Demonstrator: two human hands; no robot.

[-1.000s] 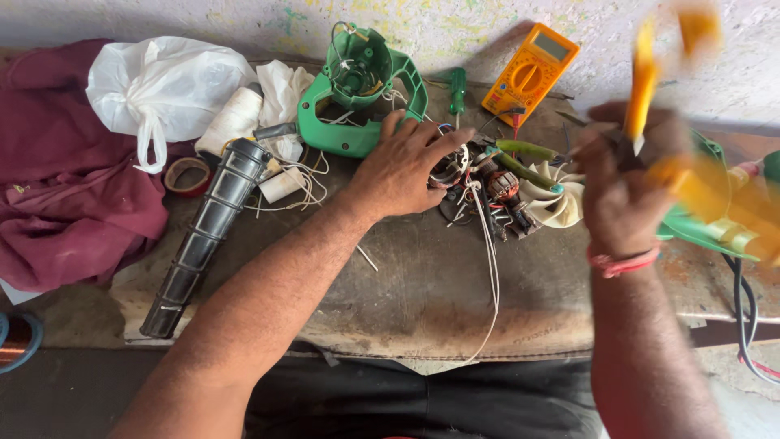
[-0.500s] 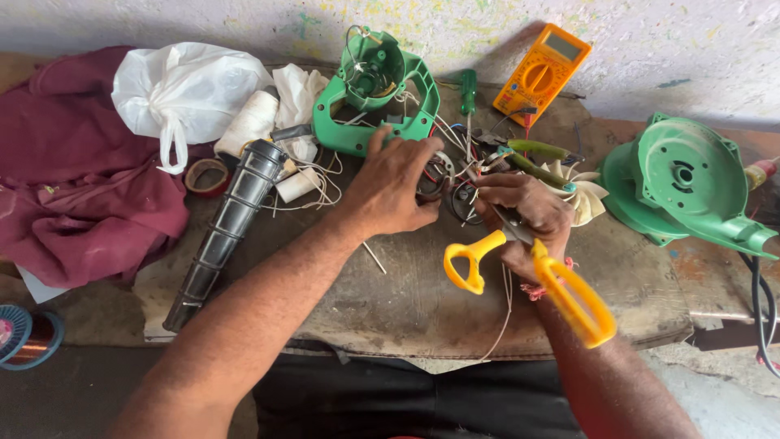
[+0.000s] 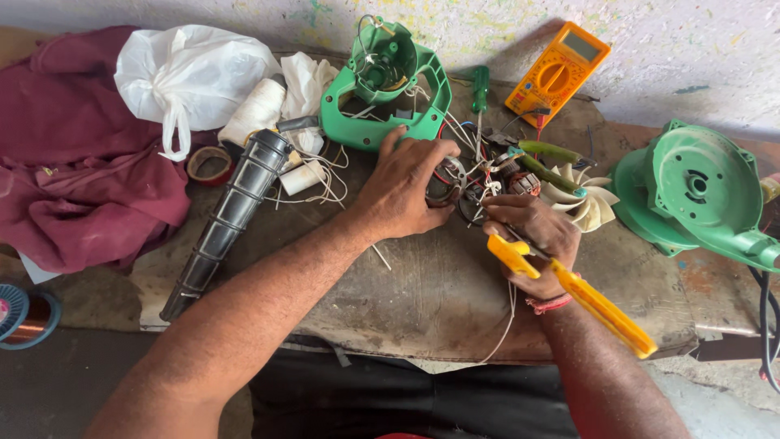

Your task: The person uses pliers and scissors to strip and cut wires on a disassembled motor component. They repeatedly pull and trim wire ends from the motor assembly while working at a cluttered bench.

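The motor (image 3: 475,191), a dark round core with copper windings and a tangle of red, white and black wires, sits at the middle of the table (image 3: 422,293), just below the green housing (image 3: 382,97); its axis cannot be told under the hands. The left hand (image 3: 402,191) lies over its left side, fingers spread and curled loosely about a metal ring, thumb against the core. The right hand (image 3: 532,236) has its fingers closed round the handles of one pair of yellow pliers (image 3: 569,289), whose long axis runs from the motor at upper left down toward the table's near right edge, the nose hidden at the wires and the handle ends pointing to the lower right. A white wire (image 3: 508,317) trails from the motor over the near edge. One black ribbed nozzle (image 3: 227,215) lies slanted at the left, narrow end toward the near edge. Behind are one yellow multimeter (image 3: 556,73), one green screwdriver (image 3: 479,89) standing along the depth of the table, one white fan (image 3: 585,203) and a second green housing (image 3: 699,195) at the right. One white bag (image 3: 191,73) rests on maroon cloth (image 3: 73,179).
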